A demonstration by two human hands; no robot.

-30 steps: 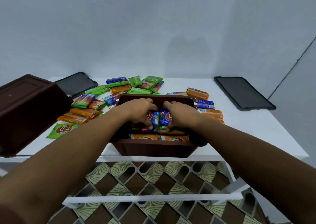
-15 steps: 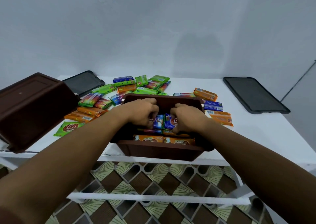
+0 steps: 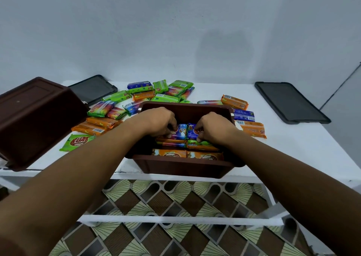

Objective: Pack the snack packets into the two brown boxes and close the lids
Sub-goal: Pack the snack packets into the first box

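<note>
An open brown box [image 3: 185, 167] stands at the table's front edge, holding rows of orange, green and blue snack packets. Both hands reach into it. My left hand [image 3: 158, 121] pinches a blue packet [image 3: 180, 131] standing on the rows. My right hand [image 3: 213, 127] pinches a second blue packet [image 3: 191, 131] right beside it. A second brown box [image 3: 33, 119] lies tipped over at the left, its bottom facing me. Several loose packets [image 3: 156, 93] in green, orange and blue lie behind and beside the open box.
Two dark lids lie flat on the white table [image 3: 293, 148]: one lid [image 3: 93, 88] at the back left, another lid [image 3: 289, 102] at the back right. A grey wall rises behind. Patterned floor and white frame bars show below the table's front edge.
The view has shifted slightly. Both hands stay inside the box on the two blue packets, which now stand a little lower among the rows.
</note>
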